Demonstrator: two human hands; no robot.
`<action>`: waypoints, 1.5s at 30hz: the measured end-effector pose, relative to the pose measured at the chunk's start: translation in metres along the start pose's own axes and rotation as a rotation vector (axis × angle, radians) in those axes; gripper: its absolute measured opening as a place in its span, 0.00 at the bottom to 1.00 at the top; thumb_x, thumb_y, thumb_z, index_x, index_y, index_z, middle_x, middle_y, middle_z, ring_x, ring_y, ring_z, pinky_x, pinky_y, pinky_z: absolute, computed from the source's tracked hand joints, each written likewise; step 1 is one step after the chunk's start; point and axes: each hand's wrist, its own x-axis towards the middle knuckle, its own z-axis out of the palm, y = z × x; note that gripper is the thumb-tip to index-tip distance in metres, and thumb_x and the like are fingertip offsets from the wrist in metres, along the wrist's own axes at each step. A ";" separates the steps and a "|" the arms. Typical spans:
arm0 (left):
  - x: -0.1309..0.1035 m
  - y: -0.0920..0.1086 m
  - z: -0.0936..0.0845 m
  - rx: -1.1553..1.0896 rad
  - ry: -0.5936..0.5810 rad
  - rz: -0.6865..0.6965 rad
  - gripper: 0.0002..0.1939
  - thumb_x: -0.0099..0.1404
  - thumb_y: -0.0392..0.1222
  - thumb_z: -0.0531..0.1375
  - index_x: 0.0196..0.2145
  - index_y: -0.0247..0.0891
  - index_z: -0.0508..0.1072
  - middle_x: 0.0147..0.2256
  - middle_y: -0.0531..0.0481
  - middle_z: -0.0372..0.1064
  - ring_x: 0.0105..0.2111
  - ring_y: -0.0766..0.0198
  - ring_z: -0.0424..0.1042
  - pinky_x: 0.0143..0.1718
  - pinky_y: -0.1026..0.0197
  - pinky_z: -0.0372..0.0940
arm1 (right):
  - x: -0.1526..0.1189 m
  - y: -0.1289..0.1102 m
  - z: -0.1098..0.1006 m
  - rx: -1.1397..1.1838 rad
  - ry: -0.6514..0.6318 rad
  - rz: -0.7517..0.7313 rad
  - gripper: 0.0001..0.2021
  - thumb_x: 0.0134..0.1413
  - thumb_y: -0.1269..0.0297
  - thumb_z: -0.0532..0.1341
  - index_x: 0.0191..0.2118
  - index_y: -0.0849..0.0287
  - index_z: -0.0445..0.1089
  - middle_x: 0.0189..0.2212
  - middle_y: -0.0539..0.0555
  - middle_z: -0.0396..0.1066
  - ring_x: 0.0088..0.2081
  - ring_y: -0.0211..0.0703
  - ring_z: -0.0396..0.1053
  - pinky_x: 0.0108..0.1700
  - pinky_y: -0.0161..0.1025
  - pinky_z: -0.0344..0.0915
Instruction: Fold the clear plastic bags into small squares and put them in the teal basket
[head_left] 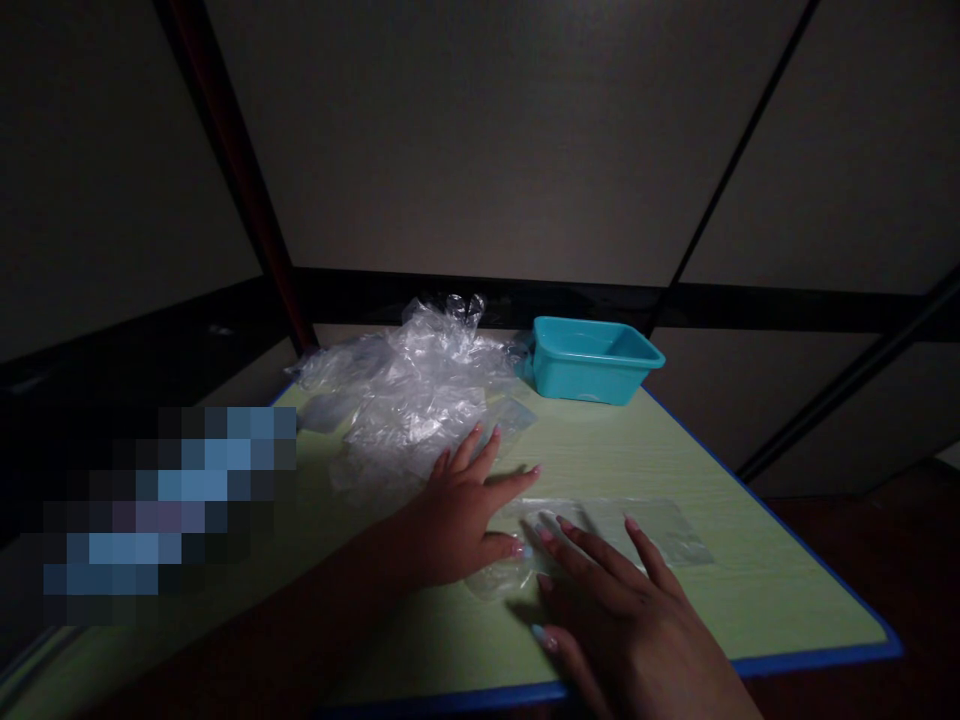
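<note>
Plastic piece point(679, 535), clear and thin, lies flattened on the counter in front of the person, its left end somewhat rumpled and its right end smooth. Over that left end is the left hand point(454, 520), palm down, its grip wide open with nothing grasped, the thumb reaching over the plastic and the other fingers splayed toward the pile. The right hand point(637, 620) comes in from the near side, its grip likewise open and empty, fingers spread over the plastic and thumb apart; how firmly either hand presses cannot be told. Just beyond the left hand, a loose, shiny pile of clear plastic point(427, 375) sprawls across the far left part. To its right, near the far edge, stands a turquoise basin point(589, 382), upright. The pale green counter point(795, 600) has a blue edge point(817, 657). Behind rises a dim panelled wall point(487, 150), crossed by a black band point(787, 312).
</note>
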 end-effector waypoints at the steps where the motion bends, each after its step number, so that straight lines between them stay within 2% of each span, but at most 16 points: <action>1: 0.000 0.000 0.000 -0.003 0.002 0.003 0.39 0.59 0.50 0.63 0.63 0.59 0.48 0.67 0.48 0.23 0.64 0.39 0.24 0.58 0.34 0.38 | -0.001 0.001 0.000 -0.006 0.009 0.006 0.10 0.55 0.60 0.59 0.43 0.47 0.74 0.54 0.50 0.67 0.50 0.54 0.69 0.56 0.60 0.58; 5: 0.000 -0.002 0.001 -0.006 0.005 0.007 0.39 0.60 0.52 0.62 0.63 0.59 0.48 0.67 0.48 0.22 0.64 0.39 0.23 0.58 0.34 0.38 | -0.002 0.004 -0.003 -0.049 0.037 0.040 0.09 0.56 0.62 0.58 0.39 0.48 0.75 0.49 0.50 0.72 0.46 0.55 0.72 0.52 0.63 0.61; 8: 0.000 -0.001 0.001 0.005 -0.010 -0.008 0.39 0.59 0.52 0.62 0.63 0.59 0.48 0.66 0.46 0.23 0.64 0.39 0.23 0.58 0.34 0.38 | -0.004 0.006 -0.005 -0.070 0.014 0.085 0.11 0.56 0.63 0.57 0.41 0.49 0.75 0.48 0.52 0.73 0.46 0.58 0.72 0.47 0.66 0.64; 10: 0.000 -0.001 0.000 0.012 -0.014 -0.010 0.39 0.59 0.51 0.63 0.63 0.59 0.48 0.66 0.47 0.22 0.64 0.38 0.23 0.58 0.34 0.39 | -0.005 0.007 -0.004 -0.056 -0.004 0.105 0.12 0.56 0.62 0.57 0.43 0.48 0.74 0.50 0.53 0.71 0.48 0.59 0.70 0.47 0.66 0.65; 14: 0.000 0.000 0.000 0.019 -0.002 0.002 0.39 0.59 0.51 0.63 0.63 0.59 0.48 0.67 0.49 0.22 0.64 0.38 0.24 0.58 0.33 0.39 | -0.006 0.004 0.004 0.046 -0.025 0.069 0.14 0.55 0.63 0.58 0.46 0.45 0.73 0.55 0.49 0.67 0.53 0.56 0.66 0.55 0.62 0.59; 17: 0.000 0.000 0.000 0.020 -0.004 0.007 0.38 0.60 0.51 0.61 0.63 0.57 0.48 0.67 0.48 0.23 0.64 0.38 0.23 0.58 0.33 0.38 | -0.001 -0.003 0.006 0.123 -0.012 0.007 0.17 0.54 0.64 0.58 0.50 0.48 0.70 0.55 0.49 0.67 0.54 0.53 0.65 0.58 0.58 0.57; 22: -0.001 0.002 -0.005 -0.033 -0.026 -0.007 0.43 0.59 0.52 0.62 0.65 0.47 0.45 0.66 0.41 0.26 0.64 0.41 0.24 0.59 0.36 0.39 | 0.009 -0.010 -0.005 0.238 -0.023 0.059 0.13 0.55 0.62 0.59 0.46 0.51 0.74 0.47 0.50 0.74 0.48 0.49 0.71 0.54 0.50 0.64; 25: -0.001 0.002 -0.010 -0.063 0.033 0.021 0.43 0.59 0.50 0.62 0.66 0.44 0.46 0.67 0.40 0.28 0.65 0.45 0.24 0.61 0.41 0.38 | 0.012 -0.009 -0.013 0.279 -0.086 0.111 0.13 0.56 0.60 0.59 0.46 0.52 0.74 0.47 0.53 0.74 0.47 0.48 0.71 0.51 0.46 0.67; 29: -0.003 0.003 -0.018 -0.099 0.154 0.065 0.37 0.58 0.44 0.63 0.62 0.44 0.56 0.66 0.44 0.36 0.65 0.46 0.30 0.61 0.43 0.41 | 0.014 -0.006 -0.018 0.313 -0.195 0.117 0.13 0.57 0.61 0.58 0.47 0.51 0.73 0.46 0.51 0.74 0.48 0.45 0.70 0.53 0.44 0.66; 31: -0.004 0.005 -0.022 -0.113 0.205 0.111 0.27 0.58 0.41 0.64 0.55 0.43 0.65 0.64 0.44 0.47 0.64 0.47 0.37 0.61 0.45 0.43 | 0.014 -0.006 -0.019 0.311 -0.206 0.078 0.13 0.56 0.62 0.59 0.47 0.51 0.73 0.47 0.49 0.74 0.50 0.45 0.69 0.55 0.45 0.64; 33: -0.005 0.007 -0.025 -0.140 0.230 0.181 0.15 0.57 0.41 0.65 0.43 0.42 0.72 0.56 0.46 0.59 0.60 0.50 0.48 0.59 0.50 0.47 | 0.014 -0.005 -0.018 0.290 -0.182 0.059 0.15 0.55 0.64 0.60 0.49 0.51 0.72 0.47 0.49 0.74 0.50 0.46 0.69 0.56 0.47 0.62; 35: -0.006 0.009 -0.027 -0.185 0.207 0.262 0.11 0.55 0.44 0.68 0.33 0.40 0.72 0.46 0.48 0.65 0.52 0.54 0.57 0.54 0.56 0.54 | 0.014 -0.005 -0.019 0.286 -0.167 0.048 0.15 0.55 0.65 0.60 0.49 0.51 0.72 0.47 0.49 0.74 0.50 0.47 0.69 0.57 0.48 0.61; 37: -0.007 0.010 -0.024 -0.211 0.150 0.340 0.16 0.50 0.50 0.70 0.29 0.40 0.70 0.39 0.50 0.64 0.45 0.57 0.60 0.46 0.60 0.57 | 0.014 -0.006 -0.020 0.302 -0.189 0.053 0.15 0.55 0.65 0.59 0.49 0.52 0.72 0.46 0.50 0.74 0.50 0.46 0.69 0.57 0.48 0.61; 39: -0.009 0.010 -0.020 -0.199 0.092 0.382 0.20 0.46 0.52 0.71 0.28 0.39 0.68 0.36 0.52 0.61 0.42 0.58 0.60 0.43 0.60 0.56 | 0.015 -0.006 -0.021 0.326 -0.235 0.066 0.15 0.56 0.65 0.58 0.50 0.53 0.71 0.46 0.51 0.74 0.51 0.46 0.68 0.57 0.47 0.61; 42: -0.011 0.011 -0.015 -0.159 0.017 0.371 0.21 0.45 0.49 0.71 0.31 0.39 0.67 0.36 0.53 0.61 0.42 0.57 0.59 0.42 0.59 0.54 | 0.015 -0.007 -0.022 0.346 -0.254 0.106 0.16 0.56 0.64 0.59 0.51 0.53 0.70 0.47 0.52 0.74 0.52 0.46 0.67 0.59 0.50 0.58; 45: -0.014 0.012 -0.019 -0.126 -0.041 0.323 0.18 0.47 0.41 0.69 0.32 0.39 0.66 0.36 0.53 0.61 0.42 0.58 0.59 0.42 0.60 0.54 | 0.014 -0.007 -0.022 0.349 -0.231 0.133 0.16 0.55 0.64 0.60 0.50 0.53 0.71 0.48 0.52 0.73 0.52 0.48 0.67 0.60 0.53 0.56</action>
